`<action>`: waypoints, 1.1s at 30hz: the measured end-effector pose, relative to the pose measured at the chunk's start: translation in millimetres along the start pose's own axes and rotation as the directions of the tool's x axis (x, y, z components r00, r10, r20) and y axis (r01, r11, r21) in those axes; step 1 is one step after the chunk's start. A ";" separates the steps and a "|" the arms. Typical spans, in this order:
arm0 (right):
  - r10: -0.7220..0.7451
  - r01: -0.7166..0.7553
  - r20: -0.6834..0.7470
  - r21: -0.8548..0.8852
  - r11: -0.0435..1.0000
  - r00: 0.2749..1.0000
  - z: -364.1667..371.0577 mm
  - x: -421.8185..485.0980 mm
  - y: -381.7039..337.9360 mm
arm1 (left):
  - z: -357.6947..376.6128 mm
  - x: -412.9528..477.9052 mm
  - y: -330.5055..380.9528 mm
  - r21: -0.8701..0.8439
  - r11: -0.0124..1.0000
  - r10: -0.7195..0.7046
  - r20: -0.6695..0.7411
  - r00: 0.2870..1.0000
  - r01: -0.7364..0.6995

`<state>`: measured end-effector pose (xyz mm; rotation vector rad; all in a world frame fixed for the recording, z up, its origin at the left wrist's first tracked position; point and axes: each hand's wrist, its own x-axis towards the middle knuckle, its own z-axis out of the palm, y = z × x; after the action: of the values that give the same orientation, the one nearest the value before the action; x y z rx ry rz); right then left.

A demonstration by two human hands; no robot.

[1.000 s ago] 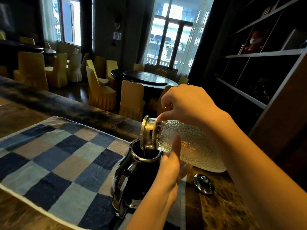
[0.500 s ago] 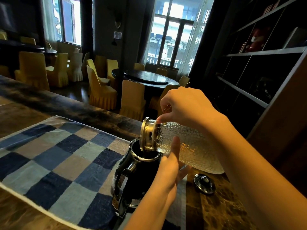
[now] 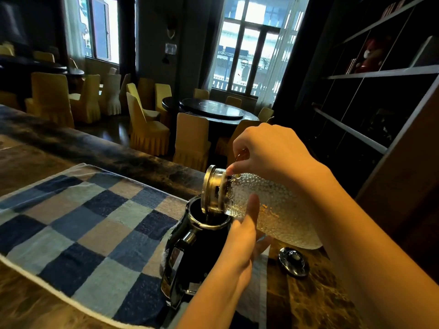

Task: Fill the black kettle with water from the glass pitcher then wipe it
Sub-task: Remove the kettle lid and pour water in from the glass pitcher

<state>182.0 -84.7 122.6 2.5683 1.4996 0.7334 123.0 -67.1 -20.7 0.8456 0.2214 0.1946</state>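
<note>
Right fingers (image 3: 241, 163) gripping glass pitcher (image 3: 282, 210), left fingers (image 3: 251, 211) seemingly straight against it

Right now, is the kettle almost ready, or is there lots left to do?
Done: the black kettle is open, and a shiny lid lies on the counter beside it. In hand: the right hand tips the glass pitcher with its mouth over the kettle's opening, while the left hand steadies it from below. Left: finishing the pour, then wiping. No hand holds a cloth yet.

Dim room, backlit by bright windows (image 3: 247, 43); edges bend, wide-angle
</note>
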 end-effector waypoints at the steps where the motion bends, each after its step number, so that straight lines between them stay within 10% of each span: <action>1: 0.005 -0.005 -0.005 0.004 1.000 1.000 0.6 -0.8 -0.1 | -1.1 -0.3 0.7 0.005 1.000 -0.001 0.004 1.000 0.001; 13: 0.286 -0.266 -0.070 0.206 0.942 0.956 18.2 -55.5 7.6 | -17.8 -11.8 -1.2 0.252 0.968 -0.009 0.097 0.995 -0.016; 22: 0.568 -0.507 0.119 0.623 0.595 0.814 41.9 -122.3 1.2 | -30.6 -14.1 -3.6 0.448 0.893 -0.025 0.162 0.987 -0.051; 28: 0.624 -0.426 0.216 0.881 0.207 0.751 22.5 -141.2 -24.5 | -24.3 -18.7 17.7 0.420 0.896 0.041 0.248 0.968 -0.145; 33: 0.586 -0.275 0.044 0.910 0.310 0.809 -16.2 -122.0 -52.2 | -21.2 -28.5 66.5 0.392 0.866 0.180 0.334 0.925 -0.310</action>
<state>83.4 -162.7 77.0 4.0037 1.4979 0.3631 84.5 -16.2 19.4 1.3439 -0.1287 0.2649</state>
